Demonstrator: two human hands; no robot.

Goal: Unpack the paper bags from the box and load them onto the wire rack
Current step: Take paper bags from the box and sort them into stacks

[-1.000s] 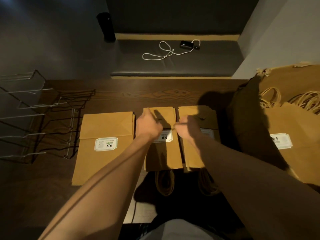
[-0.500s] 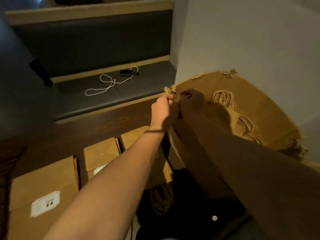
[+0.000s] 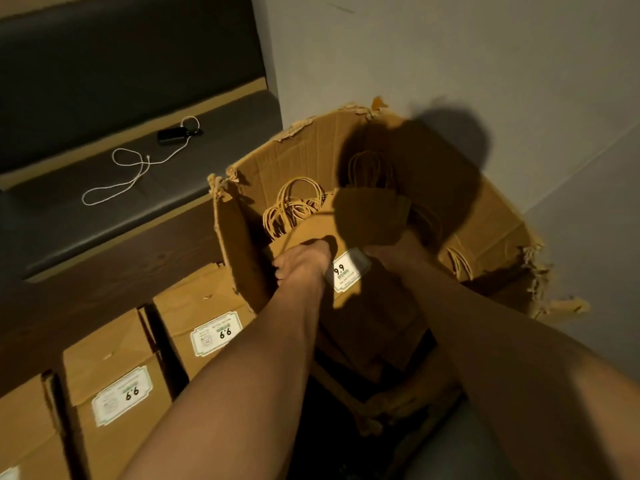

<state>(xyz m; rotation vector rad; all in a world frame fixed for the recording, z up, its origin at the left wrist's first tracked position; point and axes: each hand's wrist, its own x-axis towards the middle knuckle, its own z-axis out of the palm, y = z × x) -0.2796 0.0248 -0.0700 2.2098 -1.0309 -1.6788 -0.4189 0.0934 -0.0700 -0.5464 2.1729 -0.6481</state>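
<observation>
2 hands (image 3: 304, 261) reach paper bags (image 3: 301, 209) inside torn box (image 3: 311, 143).

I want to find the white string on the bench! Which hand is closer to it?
Left. The left hand is at the box's near-bench edge; the right hand is deeper inside, farther from the white string.

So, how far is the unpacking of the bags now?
Done: three stacks of bags lie flat on the table. In hand: the left hand grips another bag in the box; the right hand is mostly shadowed. Left: more handles show inside; the rack is not visible.
</observation>
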